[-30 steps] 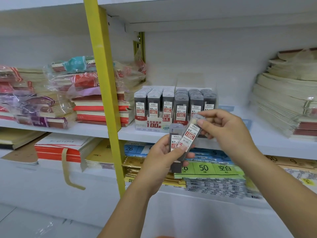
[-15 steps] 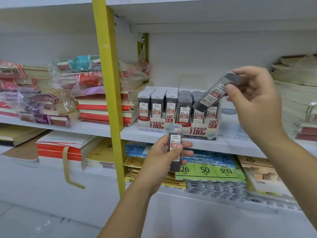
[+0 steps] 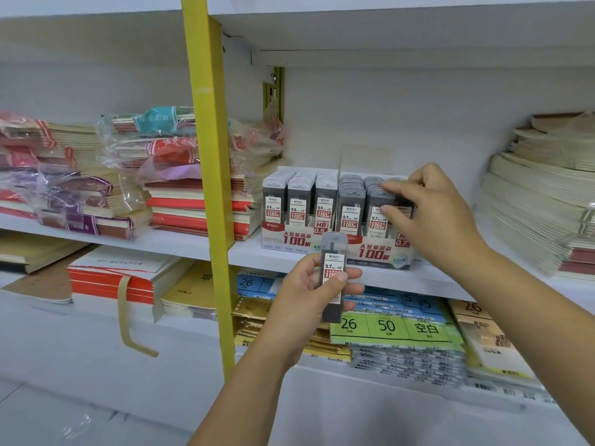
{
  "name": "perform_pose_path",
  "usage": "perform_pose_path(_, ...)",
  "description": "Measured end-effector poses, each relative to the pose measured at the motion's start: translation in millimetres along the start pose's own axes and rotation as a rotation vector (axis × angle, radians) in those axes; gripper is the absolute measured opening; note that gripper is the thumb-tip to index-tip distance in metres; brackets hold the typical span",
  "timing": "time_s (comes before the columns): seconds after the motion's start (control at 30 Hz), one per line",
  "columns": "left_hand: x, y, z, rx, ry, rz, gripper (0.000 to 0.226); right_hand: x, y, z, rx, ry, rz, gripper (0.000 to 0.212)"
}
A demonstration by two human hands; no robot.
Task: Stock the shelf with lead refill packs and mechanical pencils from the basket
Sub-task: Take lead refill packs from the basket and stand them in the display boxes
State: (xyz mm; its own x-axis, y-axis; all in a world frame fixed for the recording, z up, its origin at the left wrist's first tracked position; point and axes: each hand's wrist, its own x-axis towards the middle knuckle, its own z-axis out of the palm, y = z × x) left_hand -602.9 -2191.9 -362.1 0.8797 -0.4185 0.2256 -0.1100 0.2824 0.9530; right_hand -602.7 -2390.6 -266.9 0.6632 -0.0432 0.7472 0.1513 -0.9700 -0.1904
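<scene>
My left hand grips a dark lead refill pack marked 0.7 HB, upright in front of the white shelf board. On the board stand two display boxes full of packs, the 0.5 box and the 0.7 box. My right hand is at the 0.7 box's rightmost column. Its thumb and forefinger pinch another dark pack, which sits low in that column and is mostly hidden by the fingers. No basket or mechanical pencils are in view.
A yellow upright post stands just left of the boxes. Wrapped notebook stacks fill the shelf's left side, and pale booklet stacks its right. The lower shelf holds label sheets and envelopes.
My right hand has carried its pack from beside my left hand up over the shelf, then down into the 0.7 box's right column. My left hand has kept still with its pack.
</scene>
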Motion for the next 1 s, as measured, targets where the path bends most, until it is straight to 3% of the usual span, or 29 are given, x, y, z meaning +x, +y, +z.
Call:
perform_pose_path(0.1, 0, 0, 1, 0.031, 0.038, -0.004, 0.020, -11, -8, -2, 0.004, 0.067, -0.015, 0.043)
perform_pose_path(0.17, -1, 1, 4, 0.049, 0.047, 0.001, 0.020, -28, -17, -3, 0.151, 0.135, -0.068, 0.032)
perform_pose_path(0.27, 0, 5, 9, 0.076, 0.026, 0.047, 0.019, -51, -33, -2, 0.478, -0.052, -0.019, 0.026)
perform_pose_path(0.37, 1, 10, 16, 0.098, 0.005, 0.072, 0.017, -56, -36, 0, 0.661, -0.228, 0.068, 0.035)
perform_pose_path(0.43, 2, 12, 20, 0.168, 0.020, 0.127, 0.018, -51, -36, -5, 0.734, -0.208, 0.094, 0.037)
perform_pose_path(0.5, 5, 13, 21, 0.381, 0.111, 0.267, 0.022, -42, -30, -18, 0.778, -0.081, 0.099, 0.038)
perform_pose_path(0.6, 11, 11, 18, 0.890, 0.309, 0.528, 0.047, -23, -19, -42, 0.723, 0.137, 0.014, 0.034)
perform_pose_path(0.73, 20, 0, 10, 1.237, 0.285, 0.511, 0.072, -7, -10, -49, 0.438, 0.214, -0.187, 0.029)
perform_pose_path(0.83, 25, -10, 6, 1.315, 0.233, 0.498, 0.078, -1, -6, -43, 0.283, 0.138, -0.252, 0.029)
perform_pose_path(1.0, 27, -16, 1, 1.315, 0.231, 0.521, 0.078, 10, -1, -32, 0.404, -0.083, -0.060, 0.030)
